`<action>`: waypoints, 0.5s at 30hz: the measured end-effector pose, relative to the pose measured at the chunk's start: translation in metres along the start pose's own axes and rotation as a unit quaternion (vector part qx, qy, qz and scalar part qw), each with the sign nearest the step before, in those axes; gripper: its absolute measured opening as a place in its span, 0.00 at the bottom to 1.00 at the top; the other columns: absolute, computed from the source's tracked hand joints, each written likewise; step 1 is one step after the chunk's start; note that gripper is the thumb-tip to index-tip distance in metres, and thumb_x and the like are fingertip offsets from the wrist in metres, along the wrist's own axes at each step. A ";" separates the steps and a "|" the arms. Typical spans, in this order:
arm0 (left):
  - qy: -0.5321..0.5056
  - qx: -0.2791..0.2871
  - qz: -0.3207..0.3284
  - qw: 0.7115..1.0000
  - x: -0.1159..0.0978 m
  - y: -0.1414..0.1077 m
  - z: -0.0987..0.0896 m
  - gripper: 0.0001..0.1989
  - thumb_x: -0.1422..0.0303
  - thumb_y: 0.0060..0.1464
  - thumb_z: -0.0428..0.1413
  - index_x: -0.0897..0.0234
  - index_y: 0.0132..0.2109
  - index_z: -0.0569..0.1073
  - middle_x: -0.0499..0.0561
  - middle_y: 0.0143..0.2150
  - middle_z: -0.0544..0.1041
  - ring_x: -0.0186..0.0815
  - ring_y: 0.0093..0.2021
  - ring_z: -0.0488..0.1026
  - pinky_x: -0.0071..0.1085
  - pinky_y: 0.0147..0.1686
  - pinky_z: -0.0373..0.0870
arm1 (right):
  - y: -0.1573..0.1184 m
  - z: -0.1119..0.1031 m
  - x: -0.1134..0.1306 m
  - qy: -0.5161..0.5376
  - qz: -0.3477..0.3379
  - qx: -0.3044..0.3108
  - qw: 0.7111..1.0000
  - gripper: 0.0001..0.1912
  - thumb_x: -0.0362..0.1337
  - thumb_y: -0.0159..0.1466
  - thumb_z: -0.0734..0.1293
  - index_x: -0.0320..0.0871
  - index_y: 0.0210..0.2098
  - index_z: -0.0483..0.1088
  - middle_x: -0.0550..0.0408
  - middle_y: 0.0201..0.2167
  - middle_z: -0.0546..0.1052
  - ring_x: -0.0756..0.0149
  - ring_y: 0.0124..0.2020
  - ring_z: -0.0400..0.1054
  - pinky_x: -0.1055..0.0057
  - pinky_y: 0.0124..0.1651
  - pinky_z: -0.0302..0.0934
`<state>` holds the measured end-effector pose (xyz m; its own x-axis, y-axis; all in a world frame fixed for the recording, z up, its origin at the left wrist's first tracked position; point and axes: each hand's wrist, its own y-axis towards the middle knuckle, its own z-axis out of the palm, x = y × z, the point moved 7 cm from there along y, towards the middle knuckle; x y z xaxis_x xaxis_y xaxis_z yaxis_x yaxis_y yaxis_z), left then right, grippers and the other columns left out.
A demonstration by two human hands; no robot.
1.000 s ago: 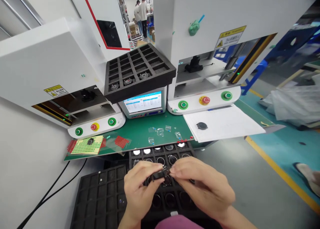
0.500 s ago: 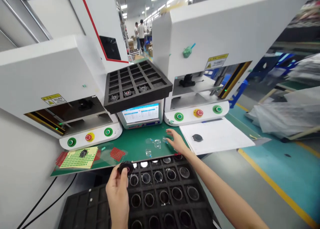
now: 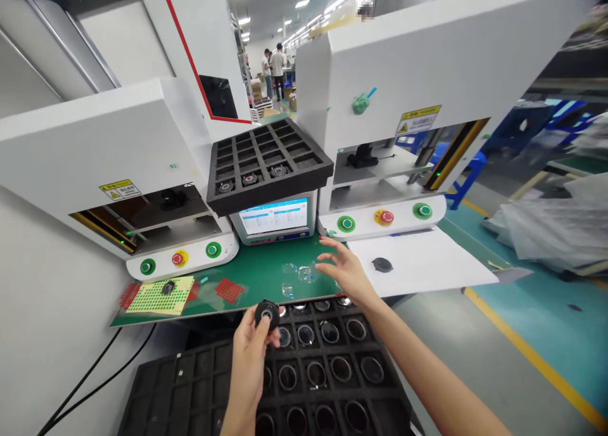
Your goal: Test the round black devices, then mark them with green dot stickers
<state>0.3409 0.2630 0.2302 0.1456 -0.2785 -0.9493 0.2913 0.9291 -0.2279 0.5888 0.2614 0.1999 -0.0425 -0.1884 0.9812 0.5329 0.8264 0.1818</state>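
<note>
A round black watch case (image 3: 267, 314) is pinched between the thumb and fingers of my left hand (image 3: 251, 344), above the near foam tray. My right hand (image 3: 349, 274) hovers over the green bench top with its fingers apart and nothing visible between them. Beside its fingertips lie several clear film pieces (image 3: 305, 273). The black foam tray (image 3: 190, 385) below holds rows of round watch parts with glassy faces. On the white paper (image 3: 427, 265) to the right lies another dark round part (image 3: 382, 265).
Two white press machines (image 3: 380, 218) (image 3: 183, 258) flank a small screen (image 3: 275, 217). A second foam tray (image 3: 270, 192) rests above the screen, with several watch cases in its front row. Yellow dotted sheet (image 3: 161, 301) and red stickers (image 3: 230, 291) lie at left. People (image 3: 278, 65) stand far behind.
My left hand has moved right with the watch case and turned its face more toward me. My right hand has shifted slightly right, its fingers still spread. The whole view has shifted a little.
</note>
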 end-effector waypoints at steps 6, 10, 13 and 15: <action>0.013 0.057 0.019 0.998 -0.003 -0.008 0.033 0.17 0.57 0.51 0.63 0.67 0.39 0.76 0.53 0.34 0.80 0.24 0.20 0.64 0.20 0.21 0.64 | -0.075 0.018 0.076 0.161 -0.002 -0.005 0.987 0.20 0.31 0.53 0.73 0.49 0.45 0.72 0.48 0.60 0.67 0.73 0.36 0.71 0.74 0.35 0.72; 0.010 0.072 0.041 0.996 -0.001 -0.016 0.041 0.17 0.56 0.55 0.59 0.67 0.43 0.77 0.55 0.37 0.80 0.28 0.23 0.68 0.24 0.24 0.69 | -0.099 0.028 0.085 0.192 0.010 -0.036 0.981 0.18 0.30 0.54 0.74 0.49 0.44 0.73 0.47 0.59 0.67 0.72 0.35 0.71 0.73 0.34 0.74; -0.030 0.058 0.058 0.996 0.001 -0.021 0.041 0.20 0.54 0.57 0.57 0.67 0.44 0.77 0.54 0.34 0.80 0.32 0.26 0.72 0.26 0.25 0.71 | -0.108 0.036 0.081 0.202 0.018 -0.064 0.977 0.15 0.32 0.55 0.73 0.47 0.42 0.73 0.46 0.57 0.68 0.70 0.35 0.71 0.73 0.31 0.74; -0.043 0.047 0.077 0.995 0.000 -0.025 0.041 0.20 0.53 0.58 0.56 0.68 0.44 0.76 0.54 0.33 0.79 0.33 0.28 0.74 0.26 0.25 0.71 | -0.112 0.040 0.078 0.209 0.024 -0.088 0.974 0.16 0.32 0.55 0.73 0.46 0.43 0.72 0.46 0.55 0.69 0.68 0.36 0.72 0.74 0.29 0.73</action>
<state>0.3726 0.2301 0.2452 0.2743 -0.1575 -0.9487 0.3459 0.9366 -0.0555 0.4917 0.1753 0.2591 0.3132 -0.3822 0.8694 0.6645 0.7423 0.0869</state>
